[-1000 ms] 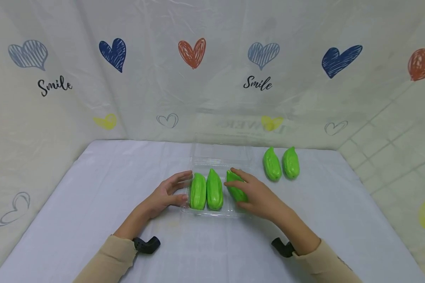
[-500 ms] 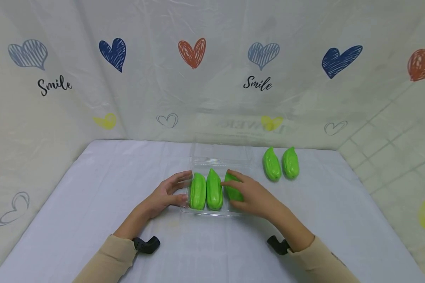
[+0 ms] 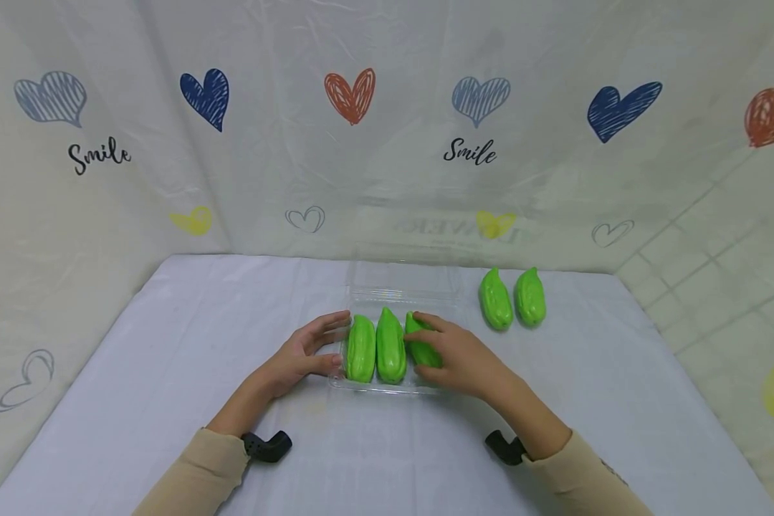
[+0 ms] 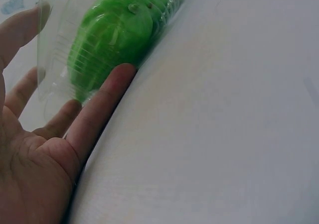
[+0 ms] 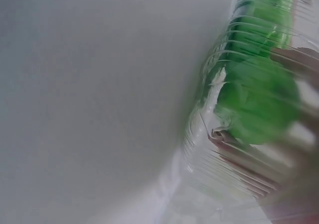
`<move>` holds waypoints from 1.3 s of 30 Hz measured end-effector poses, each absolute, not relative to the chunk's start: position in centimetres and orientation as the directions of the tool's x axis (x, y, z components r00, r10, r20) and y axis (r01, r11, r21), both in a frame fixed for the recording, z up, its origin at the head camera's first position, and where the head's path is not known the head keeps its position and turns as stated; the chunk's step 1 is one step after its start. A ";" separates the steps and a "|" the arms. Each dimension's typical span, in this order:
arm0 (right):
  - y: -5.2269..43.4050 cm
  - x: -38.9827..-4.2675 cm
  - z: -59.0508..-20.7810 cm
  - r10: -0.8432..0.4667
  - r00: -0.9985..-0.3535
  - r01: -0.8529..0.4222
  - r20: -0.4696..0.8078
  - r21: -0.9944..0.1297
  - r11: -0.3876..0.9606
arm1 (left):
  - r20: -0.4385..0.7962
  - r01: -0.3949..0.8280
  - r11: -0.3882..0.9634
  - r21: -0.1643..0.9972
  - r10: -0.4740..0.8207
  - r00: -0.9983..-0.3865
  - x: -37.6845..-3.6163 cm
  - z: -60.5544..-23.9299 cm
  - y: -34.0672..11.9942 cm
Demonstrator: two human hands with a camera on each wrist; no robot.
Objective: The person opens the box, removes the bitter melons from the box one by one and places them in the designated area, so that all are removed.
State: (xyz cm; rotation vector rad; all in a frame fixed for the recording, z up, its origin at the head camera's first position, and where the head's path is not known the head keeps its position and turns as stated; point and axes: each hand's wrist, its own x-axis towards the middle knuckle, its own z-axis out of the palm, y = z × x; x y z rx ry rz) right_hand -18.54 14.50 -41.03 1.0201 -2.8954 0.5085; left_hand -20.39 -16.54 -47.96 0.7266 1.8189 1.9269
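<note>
A clear plastic clamshell box (image 3: 387,390) lies with its lid (image 3: 403,279) folded back on the white-covered table. Two ridged green fruits with pointed tips, the left fruit (image 3: 360,350) and the middle fruit (image 3: 390,347), lie side by side in it. My right hand (image 3: 461,356) holds the right green fruit (image 3: 423,352) inside the box, fingers over its far end and thumb near its front end. My left hand (image 3: 306,355) rests against the box's left side, fingers spread. In the left wrist view its thumb (image 4: 107,102) lies along the ribbed wall, with green fruit (image 4: 112,45) behind the plastic.
Two more green fruits, one (image 3: 495,299) beside another (image 3: 529,297), lie at the back right of the table (image 3: 232,301). A pale curtain (image 3: 393,165) printed with hearts hangs behind the table.
My right hand has shifted slightly left with the right fruit, bringing it closer to the middle one. The left hand and the two fruits at the back right have stayed put.
</note>
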 end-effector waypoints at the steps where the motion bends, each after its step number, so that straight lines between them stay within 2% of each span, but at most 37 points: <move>1: 14.5 -18.5 -41.0 -0.604 -0.785 -0.616 0.140 -0.292 0.732 | 0.100 0.067 -0.076 0.995 0.603 -0.791 -20.4 -48.0 -16.5; 10: 14.8 -18.3 -40.4 -0.605 -0.770 -0.638 0.203 -0.277 0.719 | 0.101 0.066 -0.079 0.995 0.595 -0.797 -20.3 -47.8 -16.4; 39: 15.8 -17.9 -37.8 -0.583 -0.778 -0.629 0.235 -0.259 0.733 | 0.067 0.037 -0.064 0.997 0.591 -0.804 -20.3 -47.7 -16.5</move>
